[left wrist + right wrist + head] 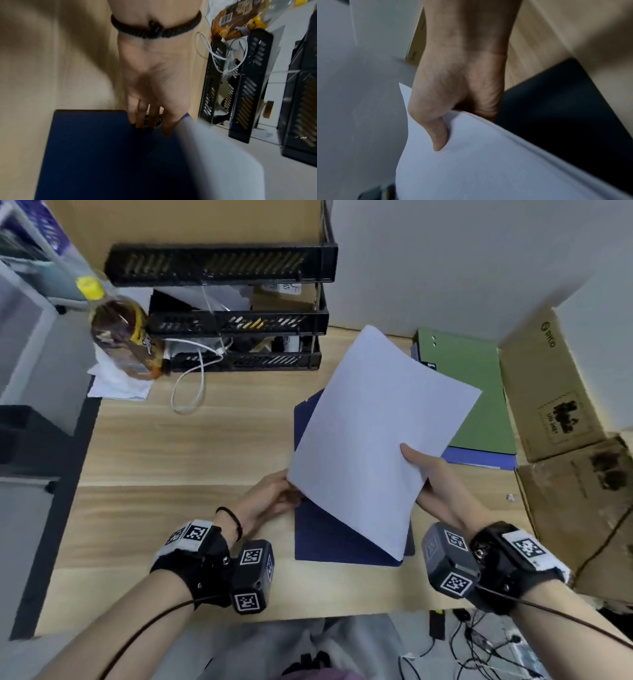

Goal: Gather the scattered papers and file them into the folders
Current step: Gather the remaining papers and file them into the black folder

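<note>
Open wooden desk (154, 446) runs wide on the left, bare boards from the dark blue folder (329, 539) out to the desk's left edge. At the back left, stacked black trays (236, 326) wall things off, a bottle (120, 333) just beside them, a white cable (191, 392) looping forward onto the boards. On the right it's tight: a green folder (479, 405) lies flat, cardboard boxes (555, 392) crowd just beside it. The raised sheets of paper (376, 433) screen the middle.

The head camera looks steeply down from above onto the wooden desk (171, 446), facing its far edge and the wall. Each wrist camera looks close along its palm toward the fingers, and all three views share the dark blue folder (329, 535) and white paper (373, 433).
</note>
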